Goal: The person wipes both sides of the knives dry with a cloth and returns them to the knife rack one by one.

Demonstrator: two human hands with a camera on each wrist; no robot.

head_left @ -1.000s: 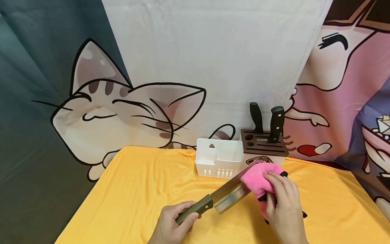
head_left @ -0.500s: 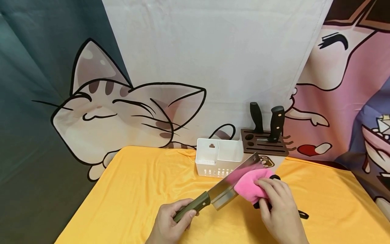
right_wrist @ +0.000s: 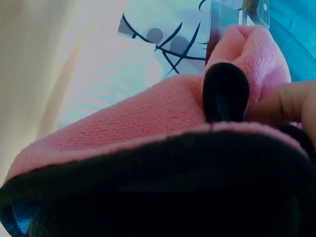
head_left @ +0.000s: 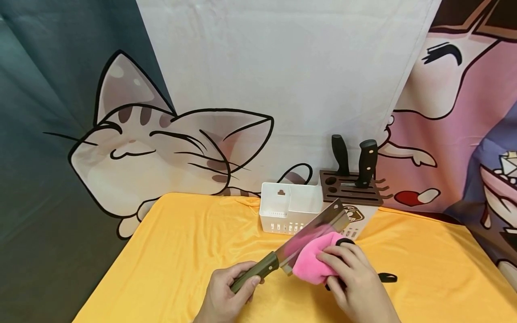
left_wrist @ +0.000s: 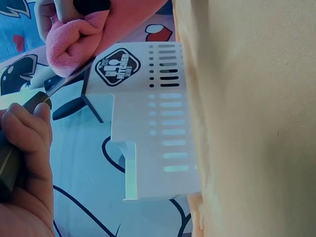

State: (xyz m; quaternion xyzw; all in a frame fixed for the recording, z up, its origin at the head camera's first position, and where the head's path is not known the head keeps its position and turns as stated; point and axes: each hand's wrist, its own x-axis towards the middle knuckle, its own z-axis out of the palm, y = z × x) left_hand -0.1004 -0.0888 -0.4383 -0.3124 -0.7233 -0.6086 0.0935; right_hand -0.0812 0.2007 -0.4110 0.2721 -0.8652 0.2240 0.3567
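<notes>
A cleaver (head_left: 323, 220) with a green handle is held tilted over the table, its blade pointing up and to the right. My left hand (head_left: 226, 289) grips the handle (left_wrist: 37, 101), fingers and thumb curled round it. My right hand (head_left: 355, 278) pinches a bunched pink cloth (head_left: 317, 260) with black trim. The cloth lies against the blade's face near the handle end, covering part of it. In the right wrist view the cloth (right_wrist: 133, 113) fills much of the picture, and a bit of the blade (right_wrist: 215, 29) shows beyond it.
At the back of the yellow-covered table (head_left: 194, 246) stands a white utensil holder (head_left: 274, 220) joined to a brown-topped knife block (head_left: 335, 197). Two black-handled knives stick up from it, one with its handle (head_left: 366, 163) at the right. A printed curtain (head_left: 282, 80) hangs behind.
My right hand has drawn the pink cloth down and left along the blade, from near the tip toward the handle. The cleaver has shifted only slightly.
</notes>
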